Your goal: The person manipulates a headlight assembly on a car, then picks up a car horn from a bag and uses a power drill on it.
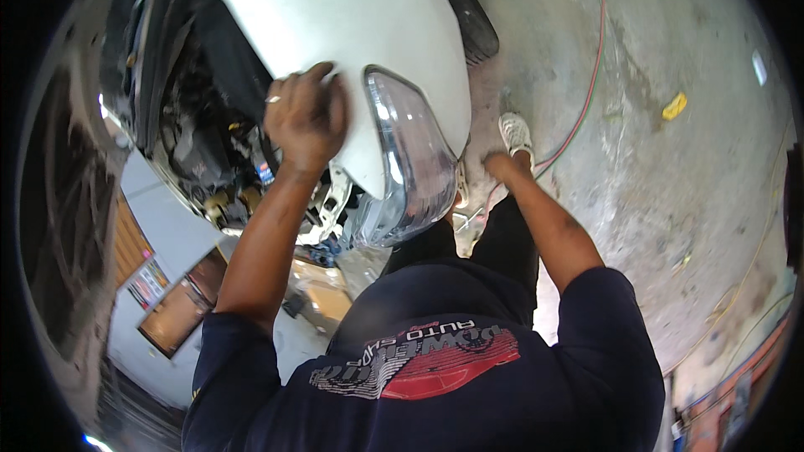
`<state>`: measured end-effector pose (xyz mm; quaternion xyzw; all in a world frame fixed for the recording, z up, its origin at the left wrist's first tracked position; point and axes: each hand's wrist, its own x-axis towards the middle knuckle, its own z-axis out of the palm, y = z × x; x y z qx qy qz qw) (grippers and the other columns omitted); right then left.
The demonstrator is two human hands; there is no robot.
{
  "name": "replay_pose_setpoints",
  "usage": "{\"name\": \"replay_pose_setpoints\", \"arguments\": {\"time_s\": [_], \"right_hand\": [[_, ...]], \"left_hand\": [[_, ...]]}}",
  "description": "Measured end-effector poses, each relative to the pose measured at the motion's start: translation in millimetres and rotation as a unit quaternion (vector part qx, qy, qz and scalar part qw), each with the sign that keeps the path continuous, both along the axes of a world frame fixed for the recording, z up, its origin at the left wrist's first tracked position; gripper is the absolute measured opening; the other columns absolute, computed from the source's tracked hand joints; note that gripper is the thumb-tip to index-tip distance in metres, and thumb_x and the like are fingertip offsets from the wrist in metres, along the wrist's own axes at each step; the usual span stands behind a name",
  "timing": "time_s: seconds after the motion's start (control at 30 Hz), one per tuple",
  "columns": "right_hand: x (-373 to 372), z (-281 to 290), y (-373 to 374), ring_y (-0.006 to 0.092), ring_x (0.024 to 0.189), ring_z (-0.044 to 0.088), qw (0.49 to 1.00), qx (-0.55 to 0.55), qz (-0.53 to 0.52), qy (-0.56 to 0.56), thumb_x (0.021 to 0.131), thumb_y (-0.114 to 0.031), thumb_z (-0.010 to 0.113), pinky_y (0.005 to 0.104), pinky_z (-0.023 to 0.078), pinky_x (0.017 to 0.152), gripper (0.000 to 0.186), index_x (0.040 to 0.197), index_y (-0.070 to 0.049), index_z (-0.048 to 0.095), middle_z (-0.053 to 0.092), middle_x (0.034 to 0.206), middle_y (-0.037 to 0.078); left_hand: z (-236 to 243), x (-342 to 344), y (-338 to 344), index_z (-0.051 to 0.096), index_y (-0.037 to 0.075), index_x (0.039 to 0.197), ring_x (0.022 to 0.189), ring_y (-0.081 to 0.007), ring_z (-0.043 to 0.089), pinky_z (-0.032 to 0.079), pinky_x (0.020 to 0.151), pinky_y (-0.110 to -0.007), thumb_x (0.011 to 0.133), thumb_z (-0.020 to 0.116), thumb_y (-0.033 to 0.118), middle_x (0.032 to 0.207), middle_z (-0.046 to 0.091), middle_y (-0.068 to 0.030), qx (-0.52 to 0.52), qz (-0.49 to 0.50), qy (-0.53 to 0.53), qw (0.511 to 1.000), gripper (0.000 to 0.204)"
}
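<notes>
Navy shirt, printed in red and white; wearer's lower body partly covered by it. Black trousers, one leg mostly hidden from me by the shirt and headlight.

Left hand: ringed, over the fender's inner edge; fingers bent, thumb side blurred. I cannot tell whether it grips anything or only rests there.

Right hand: lowered near the headlight's outer side, before the shoe; too blurred to tell how far closed or whether holding something.

Headlight: clear lens, at the fender's front corner; fastenings out of sight.

Fender: white, cut off above.

Engine bay: uncovered, containing dark parts, hoses and a small blue-and-white item; deeper contents lost in shadow.

White shoe: partly behind the right hand.

Cardboard box: beyond the car's front, contents not readable.

Tyre: partly behind the fender.

Red hose: looped on concrete floor, upper end cut off.

Yellow scrap: farther out on the floor, kind uncertain.
</notes>
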<state>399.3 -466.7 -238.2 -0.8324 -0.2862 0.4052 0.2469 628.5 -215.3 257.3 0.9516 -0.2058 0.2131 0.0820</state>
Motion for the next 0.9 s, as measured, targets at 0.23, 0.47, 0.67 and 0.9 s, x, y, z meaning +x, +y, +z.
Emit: {"name": "replay_pose_setpoints", "arguments": {"time_s": [0.23,0.47,0.67,0.9], "right_hand": [[-55.7,280.7,30.9,0.0380,0.099,0.074,0.849,0.088,0.432,0.292,0.090,-0.022,0.068,0.0482,0.055,0.086,0.029,0.108,-0.003,0.079,0.076,0.112,0.023],[-2.2,304.5,23.9,0.0346,0.097,0.073,0.852,0.071,0.288,0.432,0.092,-0.026,0.071,0.0443,0.055,0.086,0.030,0.106,-0.001,0.079,0.077,0.107,0.021],[2.1,305.5,5.4,0.0318,0.095,0.072,0.872,-0.030,0.065,0.483,0.094,-0.029,0.071,0.0413,0.054,0.087,0.032,0.104,0.001,0.079,0.076,0.103,0.018],[69.1,336.3,-11.7,0.0275,0.088,0.070,0.935,0.024,0.012,0.353,0.091,-0.023,0.074,0.0402,0.054,0.083,0.024,0.098,0.000,0.078,0.076,0.094,0.018]], "left_hand": [[56.2,-98.2,54.0,0.071,0.007,0.114,0.078,-0.0292,0.066,0.054,0.074,-0.041,0.087,0.077,0.008,0.088,0.068,-0.0117,-0.087,0.186,0.138,0.969,0.027],[68.5,-238.2,74.5,0.068,0.006,0.113,0.092,-0.0360,0.070,0.057,0.080,-0.047,0.090,0.075,0.011,0.103,0.073,-0.0144,-0.087,0.275,0.229,0.929,0.025],[66.8,-379.0,64.8,0.067,0.013,0.116,0.089,-0.0378,0.070,0.056,0.079,-0.051,0.092,0.072,0.020,0.095,0.070,-0.0167,-0.100,0.422,0.365,0.824,0.025],[61.8,-439.3,46.2,0.065,0.012,0.119,0.095,-0.0359,0.071,0.057,0.083,-0.048,0.093,0.070,0.022,0.096,0.072,-0.0148,-0.133,0.512,0.389,0.754,0.028]]}}
